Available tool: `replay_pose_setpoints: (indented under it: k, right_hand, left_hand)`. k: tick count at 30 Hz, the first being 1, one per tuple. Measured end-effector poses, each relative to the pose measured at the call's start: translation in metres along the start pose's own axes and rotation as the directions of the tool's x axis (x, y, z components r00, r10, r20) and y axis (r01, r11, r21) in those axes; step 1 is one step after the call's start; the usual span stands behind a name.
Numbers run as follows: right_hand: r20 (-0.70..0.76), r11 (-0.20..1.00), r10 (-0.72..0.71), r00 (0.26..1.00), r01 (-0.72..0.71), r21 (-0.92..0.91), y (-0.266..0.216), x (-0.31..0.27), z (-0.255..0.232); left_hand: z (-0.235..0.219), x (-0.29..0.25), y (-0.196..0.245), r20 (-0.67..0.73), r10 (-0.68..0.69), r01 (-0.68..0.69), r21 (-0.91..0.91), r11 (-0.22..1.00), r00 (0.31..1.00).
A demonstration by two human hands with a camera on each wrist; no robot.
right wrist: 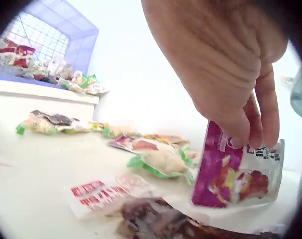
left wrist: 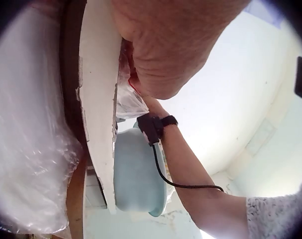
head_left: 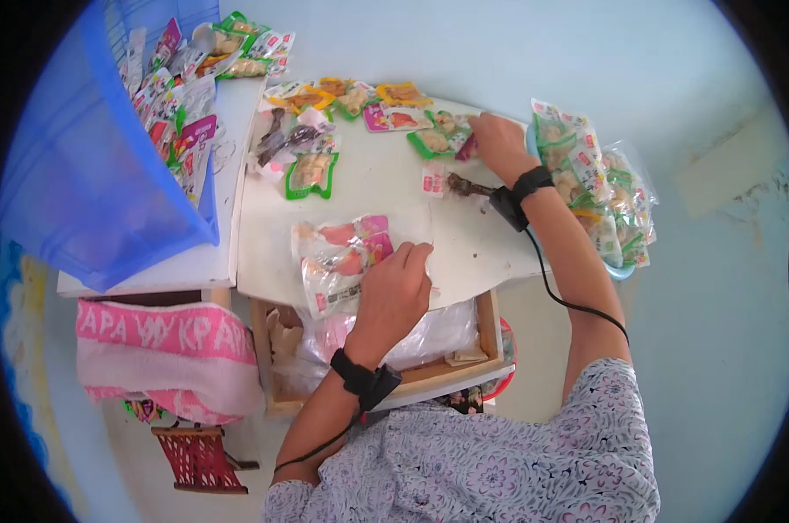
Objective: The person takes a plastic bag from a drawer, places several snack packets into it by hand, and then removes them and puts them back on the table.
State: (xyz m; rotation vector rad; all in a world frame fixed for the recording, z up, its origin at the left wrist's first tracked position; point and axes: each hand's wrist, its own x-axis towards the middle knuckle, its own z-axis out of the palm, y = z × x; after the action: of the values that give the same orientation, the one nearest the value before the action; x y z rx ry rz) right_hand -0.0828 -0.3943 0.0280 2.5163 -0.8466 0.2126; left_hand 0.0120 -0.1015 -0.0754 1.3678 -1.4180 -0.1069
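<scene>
Right hand point(right wrist: 221, 69) pinches the purple packet point(right wrist: 223, 174) at its upper edge.

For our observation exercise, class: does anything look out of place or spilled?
At left, the basket lies on its side, not upright, with packets spread at its mouth. The drawer stands open below the table, clear plastic showing.

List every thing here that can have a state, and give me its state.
Purple-and-white packet: upright, pinched by right hand
Left hand: fingers curled on clear packets
Drawer: open, plastic inside
Blue basket: on its side, packets inside
Basin: loaded with packets
Pink-and-white towel: draped
</scene>
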Motion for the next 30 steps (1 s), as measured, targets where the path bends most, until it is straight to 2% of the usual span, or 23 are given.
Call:
replay_pose_setpoints:
  k: [3, 6, 9, 10, 12, 13, 16, 19, 21, 23, 24, 27, 30]
  right_hand:
    - [-0.178, 0.999, 0.040, 0.983, -0.035, 0.032, -0.022, -0.004, -0.038]
    - [-0.408, 0.988, 0.054, 0.911, 0.011, 0.155, -0.032, -0.022, -0.071]
    - [-0.394, 0.873, 0.283, 0.874, -0.065, 0.484, -0.046, -0.060, -0.105]
    - [-0.238, 0.704, 0.398, 0.886, -0.129, 0.698, -0.052, -0.077, -0.115]
    - [-0.058, 0.340, 0.493, 0.868, -0.131, 0.931, -0.062, -0.112, -0.117]
    - [0.039, 0.129, 0.510, 0.859, -0.121, 0.984, -0.067, -0.127, -0.116]
    - [0.240, -0.244, 0.570, 0.785, -0.118, 0.963, -0.084, -0.169, -0.108]
    - [0.360, -0.455, 0.591, 0.722, -0.071, 0.888, -0.100, -0.197, -0.088]
    - [0.409, -0.540, 0.568, 0.714, -0.052, 0.840, -0.107, -0.212, -0.073]
    - [0.452, -0.618, 0.534, 0.715, -0.036, 0.785, -0.114, -0.219, -0.064]
    - [0.476, -0.632, 0.502, 0.722, -0.069, 0.772, -0.116, -0.221, -0.061]
    - [0.495, -0.674, 0.486, 0.720, -0.052, 0.737, -0.125, -0.219, -0.060]
    - [0.518, -0.702, 0.456, 0.724, -0.065, 0.710, -0.129, -0.215, -0.062]
  left_hand:
    - [0.000, 0.000, 0.000, -0.008, 0.006, -0.006, 0.002, 1.000, 1.000]
    - [-0.001, 0.000, 0.001, -0.003, -0.002, 0.002, -0.024, 1.000, 1.000]
    - [0.001, -0.002, 0.001, -0.008, -0.043, 0.042, -0.081, 0.996, 0.999]
    - [0.002, -0.002, 0.001, -0.014, -0.068, 0.066, -0.118, 0.991, 0.998]
    - [0.003, -0.006, 0.003, -0.037, -0.122, 0.112, -0.195, 0.974, 0.992]
    - [0.005, -0.008, 0.003, -0.052, -0.148, 0.132, -0.235, 0.963, 0.988]
    - [0.007, -0.012, 0.009, -0.101, -0.219, 0.182, -0.288, 0.940, 0.970]
    - [0.003, -0.015, 0.021, -0.121, -0.290, 0.236, -0.332, 0.913, 0.949]
    - [0.000, -0.011, 0.029, -0.154, -0.322, 0.247, -0.371, 0.895, 0.934]
    - [-0.004, -0.007, 0.037, -0.165, -0.276, 0.218, -0.305, 0.927, 0.947]
    - [-0.005, -0.006, 0.041, -0.168, -0.252, 0.201, -0.273, 0.941, 0.953]
    - [-0.001, -0.006, 0.049, -0.171, -0.146, 0.122, -0.148, 0.981, 0.974]
    - [0.002, -0.009, 0.057, -0.121, -0.076, 0.077, 0.004, 0.997, 0.990]
